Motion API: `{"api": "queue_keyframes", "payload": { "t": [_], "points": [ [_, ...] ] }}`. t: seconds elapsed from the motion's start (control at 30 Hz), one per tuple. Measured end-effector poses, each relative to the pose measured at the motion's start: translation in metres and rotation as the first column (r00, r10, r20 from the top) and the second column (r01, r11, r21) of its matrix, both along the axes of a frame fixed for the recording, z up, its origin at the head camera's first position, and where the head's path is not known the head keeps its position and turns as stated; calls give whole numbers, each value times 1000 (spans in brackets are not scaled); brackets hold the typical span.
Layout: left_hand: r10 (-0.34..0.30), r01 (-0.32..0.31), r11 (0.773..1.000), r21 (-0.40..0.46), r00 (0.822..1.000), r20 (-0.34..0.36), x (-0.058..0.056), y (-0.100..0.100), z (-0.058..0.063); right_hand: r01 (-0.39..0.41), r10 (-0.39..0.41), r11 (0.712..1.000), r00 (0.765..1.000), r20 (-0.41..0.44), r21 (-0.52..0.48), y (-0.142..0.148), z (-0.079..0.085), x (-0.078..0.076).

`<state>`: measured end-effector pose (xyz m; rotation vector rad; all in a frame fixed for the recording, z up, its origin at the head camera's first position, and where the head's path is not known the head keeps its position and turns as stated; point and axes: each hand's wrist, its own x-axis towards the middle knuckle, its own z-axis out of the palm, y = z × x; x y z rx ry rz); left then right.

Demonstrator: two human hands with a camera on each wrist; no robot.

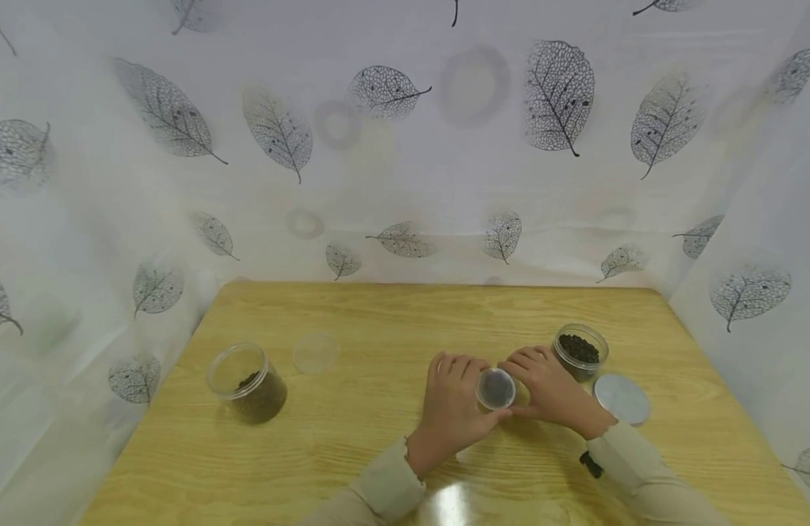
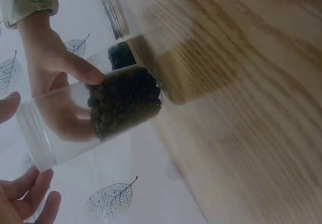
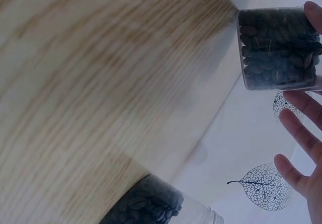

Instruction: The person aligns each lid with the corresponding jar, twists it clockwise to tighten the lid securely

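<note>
Both hands are round a clear jar (image 2: 126,100) that is partly filled with dark, seed-like pieces. A translucent lid (image 1: 495,389) sits on its top. My left hand (image 1: 452,402) pinches this lid from the side; the thumb and fingertips straddle its edge in the left wrist view. The right hand (image 1: 554,389) grips the jar's body, its thumb on the near side and other fingers behind, partly seen through the clear wall. In the right wrist view the jar shows at the upper right, with several fingers (image 3: 297,128) spread beside it.
An uncovered jar (image 1: 247,383) of dark brown contents stands on the left of the wooden table (image 1: 365,446), beside a clear lid (image 1: 315,353). Behind the right hand is another uncovered jar (image 1: 580,351), with a silver lid (image 1: 621,399) next to it. Leaf-patterned sheeting (image 1: 437,175) surrounds the table.
</note>
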<state>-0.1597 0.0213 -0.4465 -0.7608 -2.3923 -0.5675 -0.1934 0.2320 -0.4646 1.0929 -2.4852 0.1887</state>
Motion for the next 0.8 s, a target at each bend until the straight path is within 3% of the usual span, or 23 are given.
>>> {"api": "queue_keyframes", "payload": {
  "t": [0.3,0.57,0.8],
  "points": [
    [-100,99,990,-105,995,-3,-7,-6,5,-10,10,1000,1000,7,-13,1,-2,-1],
    [-211,209,952,-222,977,14,-17,-12,10,-20,20,1000,1000,0,-7,0,-1,-1],
    [-270,275,925,-262,961,57,-23,-16,15,-26,26,1000,1000,-3,-7,0,-1,-2]
  ]
}}
